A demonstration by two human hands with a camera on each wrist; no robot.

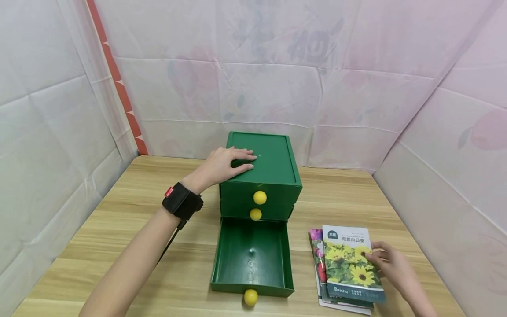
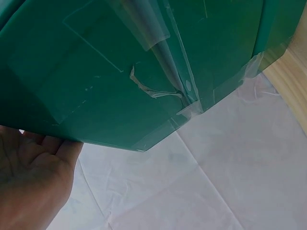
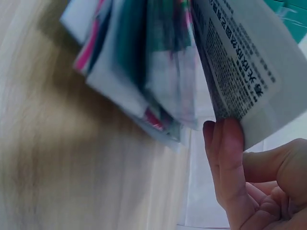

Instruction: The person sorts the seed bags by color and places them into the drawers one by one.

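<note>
Left hand (image 1: pixel 225 167) is pressing flat on the green plastic drawer cabinet (image 1: pixel 261 169); bottom drawer (image 1: pixel 251 259) is sitting open (nothing inside yet). Right hand (image 1: pixel 390 262) is pinching the top sunflower seed packet (image 1: pixel 350 264), stack not yet off the table (image 1: pixel 119 229).

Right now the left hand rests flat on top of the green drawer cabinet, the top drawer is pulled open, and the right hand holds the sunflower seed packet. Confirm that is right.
One detail is wrong: the bottom drawer is pulled open, not the top one, as the head view shows. The left hand does rest flat on the green drawer cabinet, and the right hand holds the sunflower seed packet.
</note>
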